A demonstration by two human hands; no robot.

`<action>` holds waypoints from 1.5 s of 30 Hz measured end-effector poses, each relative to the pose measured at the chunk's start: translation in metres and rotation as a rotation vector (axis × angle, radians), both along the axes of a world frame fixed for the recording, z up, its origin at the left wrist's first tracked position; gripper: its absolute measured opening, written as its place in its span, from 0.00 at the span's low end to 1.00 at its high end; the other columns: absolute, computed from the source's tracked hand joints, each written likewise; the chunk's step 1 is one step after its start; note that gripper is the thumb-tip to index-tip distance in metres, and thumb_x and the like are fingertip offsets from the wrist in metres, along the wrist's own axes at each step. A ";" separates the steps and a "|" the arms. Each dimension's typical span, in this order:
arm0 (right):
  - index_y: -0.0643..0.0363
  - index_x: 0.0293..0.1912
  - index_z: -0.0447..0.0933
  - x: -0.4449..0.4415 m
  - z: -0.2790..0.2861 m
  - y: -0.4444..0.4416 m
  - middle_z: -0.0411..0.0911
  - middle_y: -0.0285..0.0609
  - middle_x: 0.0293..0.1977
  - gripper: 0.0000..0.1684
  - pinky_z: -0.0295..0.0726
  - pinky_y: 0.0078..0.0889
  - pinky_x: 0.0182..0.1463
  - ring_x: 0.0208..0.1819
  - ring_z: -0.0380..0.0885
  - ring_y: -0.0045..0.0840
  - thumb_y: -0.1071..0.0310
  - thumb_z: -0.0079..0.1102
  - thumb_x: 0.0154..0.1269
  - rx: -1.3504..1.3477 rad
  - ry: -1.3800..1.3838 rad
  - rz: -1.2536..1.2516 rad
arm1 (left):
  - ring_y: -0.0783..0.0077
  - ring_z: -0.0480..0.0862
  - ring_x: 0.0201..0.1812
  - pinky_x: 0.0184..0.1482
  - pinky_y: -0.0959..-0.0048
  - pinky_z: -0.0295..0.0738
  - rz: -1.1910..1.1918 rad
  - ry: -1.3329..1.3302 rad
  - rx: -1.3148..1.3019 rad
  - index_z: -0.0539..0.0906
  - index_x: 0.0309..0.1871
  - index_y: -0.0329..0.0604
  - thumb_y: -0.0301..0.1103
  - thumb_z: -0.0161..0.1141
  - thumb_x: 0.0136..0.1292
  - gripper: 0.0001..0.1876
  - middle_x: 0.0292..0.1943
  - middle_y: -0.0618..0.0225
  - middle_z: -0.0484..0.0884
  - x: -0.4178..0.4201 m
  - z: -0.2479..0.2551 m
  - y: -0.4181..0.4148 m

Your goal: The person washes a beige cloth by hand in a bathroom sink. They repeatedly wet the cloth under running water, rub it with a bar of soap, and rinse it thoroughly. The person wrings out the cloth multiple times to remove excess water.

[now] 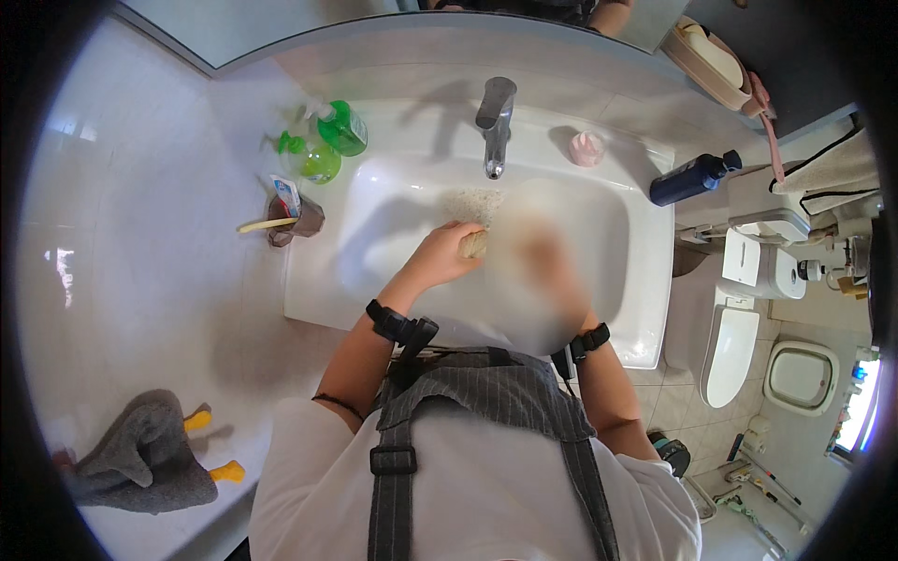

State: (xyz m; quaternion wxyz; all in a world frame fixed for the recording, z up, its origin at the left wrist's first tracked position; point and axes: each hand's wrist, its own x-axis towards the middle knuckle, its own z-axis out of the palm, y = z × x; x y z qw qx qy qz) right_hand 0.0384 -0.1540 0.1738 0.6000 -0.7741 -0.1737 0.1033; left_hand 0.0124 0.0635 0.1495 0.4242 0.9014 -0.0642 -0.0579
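Note:
Over the white washbasin (316,280), my left hand (449,251) grips a small tan object (473,244), whose exact kind I cannot tell. A pale, speckled patch (473,203) lies in the basin just beyond its fingers. To the right, my right hand (544,256) is inside a blurred area that hides its fingers and anything in them. The chrome faucet (496,130) stands at the basin's back edge, above and between both hands.
Green pump bottles (342,127) and a brown cup (306,219) with a toothpaste tube stand left. A pink item (586,149) and dark blue bottle (694,179) are right. Beyond is a toilet (729,350). A grey towel (151,456) hangs lower left.

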 end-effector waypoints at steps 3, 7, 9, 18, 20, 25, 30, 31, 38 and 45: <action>0.59 0.37 0.72 0.001 -0.006 -0.004 0.71 0.41 0.43 0.20 0.75 0.27 0.48 0.44 0.74 0.30 0.83 0.67 0.42 0.012 -0.028 -0.077 | 0.64 0.80 0.46 0.47 0.68 0.76 0.048 0.268 -0.287 0.73 0.56 0.41 0.34 0.63 0.56 0.24 0.47 0.60 0.79 -0.007 0.008 0.011; 0.58 0.28 0.70 0.004 -0.046 -0.012 0.69 0.40 0.39 0.16 0.73 0.33 0.48 0.44 0.72 0.35 0.84 0.64 0.39 -0.065 -0.274 -0.147 | 0.67 0.79 0.49 0.49 0.68 0.77 0.184 0.436 -0.931 0.71 0.56 0.33 0.37 0.56 0.65 0.20 0.50 0.62 0.77 -0.011 0.014 0.011; 0.57 0.25 0.69 0.004 -0.059 -0.016 0.68 0.40 0.38 0.14 0.72 0.36 0.48 0.44 0.70 0.37 0.83 0.63 0.39 -0.131 -0.414 -0.145 | 0.62 0.79 0.50 0.52 0.64 0.75 0.309 0.460 -1.013 0.71 0.55 0.34 0.41 0.52 0.67 0.21 0.51 0.59 0.76 -0.009 0.023 0.008; 0.57 0.35 0.71 -0.007 -0.003 -0.014 0.68 0.41 0.43 0.10 0.69 0.38 0.53 0.48 0.70 0.36 0.72 0.61 0.52 -0.165 -0.449 0.004 | 0.61 0.68 0.60 0.62 0.59 0.62 0.419 0.296 -1.583 0.73 0.50 0.38 0.44 0.47 0.68 0.18 0.55 0.59 0.72 -0.009 0.016 -0.001; 0.57 0.50 0.69 -0.006 -0.044 -0.019 0.67 0.45 0.50 0.17 0.70 0.36 0.56 0.52 0.69 0.35 0.63 0.56 0.65 0.279 0.086 0.052 | 0.62 0.68 0.61 0.63 0.61 0.59 0.274 0.177 -1.564 0.73 0.50 0.38 0.43 0.48 0.67 0.18 0.55 0.60 0.72 -0.010 0.016 0.000; 0.53 0.66 0.48 -0.005 -0.046 0.016 0.62 0.53 0.58 0.37 0.68 0.43 0.62 0.58 0.67 0.42 0.46 0.48 0.67 0.728 1.019 -0.004 | 0.62 0.67 0.61 0.65 0.63 0.55 0.277 0.077 -1.533 0.74 0.49 0.37 0.41 0.49 0.67 0.16 0.55 0.59 0.72 -0.014 0.004 0.008; 0.58 0.59 0.55 -0.002 -0.068 0.051 0.68 0.48 0.48 0.30 0.76 0.34 0.51 0.48 0.73 0.35 0.56 0.55 0.65 0.892 1.149 0.011 | 0.62 0.67 0.61 0.65 0.62 0.56 0.294 0.169 -1.467 0.74 0.49 0.37 0.41 0.48 0.68 0.17 0.54 0.58 0.73 -0.027 -0.015 0.016; 0.59 0.57 0.57 -0.001 -0.078 0.052 0.69 0.46 0.45 0.27 0.76 0.32 0.49 0.46 0.74 0.33 0.60 0.55 0.65 0.847 1.092 -0.055 | 0.62 0.67 0.61 0.65 0.61 0.56 0.288 0.180 -1.451 0.73 0.49 0.37 0.42 0.48 0.68 0.17 0.53 0.58 0.73 -0.028 -0.014 0.017; 0.61 0.56 0.63 0.019 -0.113 0.034 0.75 0.39 0.39 0.24 0.76 0.26 0.45 0.40 0.75 0.24 0.72 0.54 0.60 0.404 0.895 0.035 | 0.62 0.70 0.59 0.62 0.61 0.62 0.544 0.259 -1.415 0.74 0.49 0.38 0.43 0.47 0.68 0.17 0.51 0.58 0.75 -0.041 -0.016 0.041; 0.60 0.63 0.56 0.024 -0.087 0.032 0.67 0.44 0.55 0.35 0.70 0.31 0.57 0.54 0.70 0.30 0.56 0.56 0.63 0.271 0.812 0.140 | 0.62 0.70 0.59 0.62 0.62 0.63 0.399 0.194 -1.487 0.75 0.47 0.38 0.41 0.48 0.68 0.15 0.50 0.58 0.76 -0.038 -0.027 0.041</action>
